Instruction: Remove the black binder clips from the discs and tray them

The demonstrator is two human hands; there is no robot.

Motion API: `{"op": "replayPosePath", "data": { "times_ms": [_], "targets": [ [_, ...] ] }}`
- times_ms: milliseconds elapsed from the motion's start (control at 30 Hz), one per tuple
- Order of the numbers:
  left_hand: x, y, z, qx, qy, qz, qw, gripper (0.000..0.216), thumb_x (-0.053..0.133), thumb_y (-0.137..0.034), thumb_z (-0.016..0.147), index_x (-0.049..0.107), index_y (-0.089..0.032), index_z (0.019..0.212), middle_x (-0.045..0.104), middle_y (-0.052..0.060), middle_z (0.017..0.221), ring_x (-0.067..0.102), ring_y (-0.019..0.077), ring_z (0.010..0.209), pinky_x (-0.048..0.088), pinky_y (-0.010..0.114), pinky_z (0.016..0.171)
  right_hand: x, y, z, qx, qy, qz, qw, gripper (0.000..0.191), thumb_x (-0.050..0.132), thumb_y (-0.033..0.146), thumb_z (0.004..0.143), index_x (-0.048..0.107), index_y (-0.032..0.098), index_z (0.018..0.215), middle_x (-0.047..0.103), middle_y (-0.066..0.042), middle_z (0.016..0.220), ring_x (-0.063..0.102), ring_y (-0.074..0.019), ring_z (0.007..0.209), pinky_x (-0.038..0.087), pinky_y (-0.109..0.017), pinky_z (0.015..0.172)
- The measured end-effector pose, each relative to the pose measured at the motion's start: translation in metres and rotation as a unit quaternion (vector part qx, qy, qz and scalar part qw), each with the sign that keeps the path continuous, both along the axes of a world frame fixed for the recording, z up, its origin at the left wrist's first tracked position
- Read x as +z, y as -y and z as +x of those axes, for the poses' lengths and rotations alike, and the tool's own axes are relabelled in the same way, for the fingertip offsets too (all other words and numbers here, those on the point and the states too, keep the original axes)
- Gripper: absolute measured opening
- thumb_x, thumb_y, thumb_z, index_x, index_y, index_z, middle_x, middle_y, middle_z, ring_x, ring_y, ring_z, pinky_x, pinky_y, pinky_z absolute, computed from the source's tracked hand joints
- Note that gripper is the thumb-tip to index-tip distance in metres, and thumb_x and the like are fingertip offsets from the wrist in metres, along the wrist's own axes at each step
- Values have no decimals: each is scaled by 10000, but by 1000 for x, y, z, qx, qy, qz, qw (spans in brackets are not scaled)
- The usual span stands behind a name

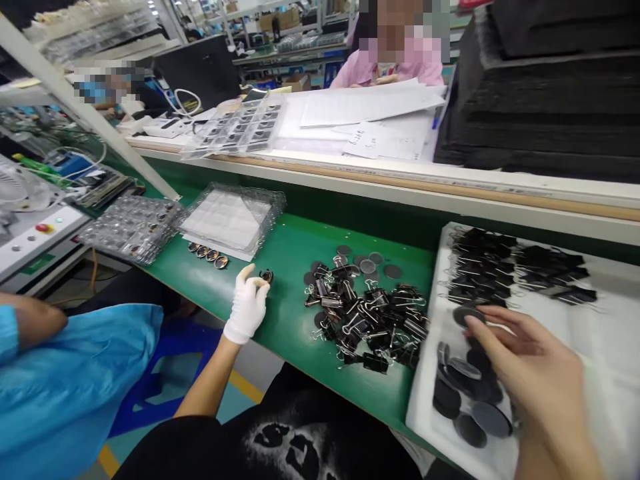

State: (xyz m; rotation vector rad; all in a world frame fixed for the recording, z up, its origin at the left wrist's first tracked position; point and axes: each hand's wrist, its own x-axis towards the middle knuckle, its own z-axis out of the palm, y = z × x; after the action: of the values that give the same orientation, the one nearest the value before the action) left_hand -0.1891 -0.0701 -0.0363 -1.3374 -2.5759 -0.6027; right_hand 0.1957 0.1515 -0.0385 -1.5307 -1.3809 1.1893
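My left hand (249, 303), in a white glove, pinches a small round black part with a copper-coloured ring (267, 275) just above the green bench (285, 243). Bare and on the right, my right hand (537, 367) grips a dark round disc (468, 315) between thumb and fingers. Beneath it, more dark discs (470, 400) lie loosely in a white tray (425, 400). Black binder clips (480, 260) stand in rows at that tray's far end. Between my hands, a heap of binder clips (367, 320) covers part of the bench, with loose discs (393, 271) along its far side.
Several small round parts (207, 255) line up beside clear plastic trays (230, 213). More stacked clear trays (135, 227) sit farther left. A shelf edge (350, 177) runs behind the bench, bearing papers (370, 107) and black stacked material (540, 100). A blue-clothed person (75, 387) is at left.
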Motion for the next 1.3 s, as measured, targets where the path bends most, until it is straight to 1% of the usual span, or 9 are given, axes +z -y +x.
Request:
{"op": "replayPosePath", "data": {
  "times_ms": [100,267,567,667,767,933,1067,1167,1300],
  "targets": [
    [14,-28,41,-166,43,87,981,67,475,-215,1006,533,-209,975,416,190,1556,597,250,1317,535,472,1063,7,15,-21,54,-180,-42,981,455,900,512,591,726,264,930,726,-78,921,692,-225,698,556,-398,654],
    [29,-97,105,-421,27,80,903,72,590,-212,975,580,-180,910,462,218,1540,664,280,1236,598,449,978,14,31,-42,191,-304,-106,927,383,880,456,724,711,220,973,704,-20,806,640,-131,563,531,-276,553],
    [26,-157,154,-620,2,40,784,160,550,-274,1013,642,-205,1125,664,131,1290,639,228,1245,596,373,998,18,20,-30,203,-367,-116,900,369,898,371,718,591,215,849,695,9,862,641,-116,666,533,-240,598],
    [27,-160,151,-627,17,57,777,166,566,-336,1009,650,-210,940,693,97,1154,684,206,1110,611,339,898,14,17,-28,195,-383,-135,893,415,921,346,687,584,228,898,700,32,763,644,-120,627,555,-262,627],
    [38,-170,133,-568,-4,67,820,266,591,-437,983,638,-214,846,706,88,1042,696,214,968,590,366,838,12,16,-27,170,-396,-142,891,452,891,370,740,663,227,1104,697,25,779,650,-118,669,579,-262,656],
    [57,-203,64,-282,-71,-110,950,377,477,-508,1001,698,-205,1041,708,121,1044,689,267,932,521,392,850,11,12,-23,157,-418,-208,870,423,892,344,758,738,230,1135,676,27,804,660,-92,752,616,-263,821],
    [49,-218,22,-328,-51,-315,889,443,511,-587,953,668,-209,782,656,64,797,629,230,741,449,330,700,7,9,-24,114,-428,-236,865,475,938,309,693,755,233,1124,706,24,812,682,-98,761,634,-277,829],
    [47,-214,31,-384,-16,-216,897,412,509,-473,982,591,-205,680,621,25,734,573,169,687,410,293,672,5,8,-25,93,-435,-254,859,393,956,301,656,772,201,988,748,-12,878,708,-120,807,641,-277,817],
    [55,-193,97,-363,29,27,931,383,581,-364,960,542,-200,616,516,-30,561,461,109,528,362,264,567,5,10,-28,136,-429,-218,866,324,928,300,696,774,207,965,717,-68,1268,720,-131,870,658,-303,803]
  ]
}}
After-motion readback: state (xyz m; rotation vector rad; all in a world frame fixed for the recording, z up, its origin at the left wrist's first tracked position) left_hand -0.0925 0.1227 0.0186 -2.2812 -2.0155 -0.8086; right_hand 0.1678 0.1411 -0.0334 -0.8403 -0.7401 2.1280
